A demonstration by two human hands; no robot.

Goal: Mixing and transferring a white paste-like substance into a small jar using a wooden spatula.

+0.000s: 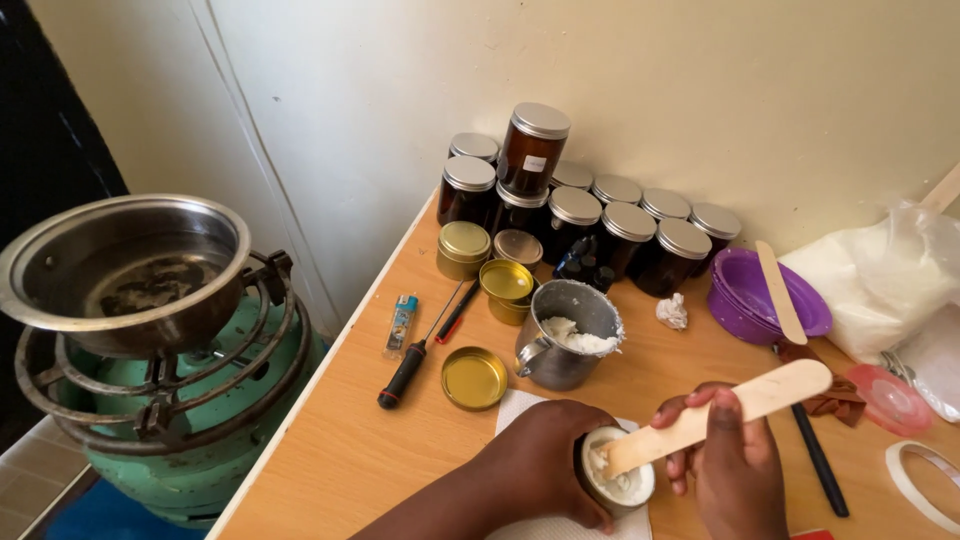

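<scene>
My left hand (545, 455) wraps around a small dark jar (617, 478) filled with white cream, standing on a white paper towel (520, 405). My right hand (735, 465) grips a flat wooden stick (720, 410) whose lower end dips into the jar's cream. Just behind them a steel cup (565, 335) holds more white cream.
Several dark lidded jars (600, 215) stand against the wall. Gold tins (500, 275), a loose gold lid (474, 377), a screwdriver (410, 365) and a lighter (401, 322) lie at left. A purple bowl (755, 300), plastic bag (880, 275) and tape roll (925, 480) are at right. A pot (125, 270) sits on a green gas burner (190, 400) beside the table.
</scene>
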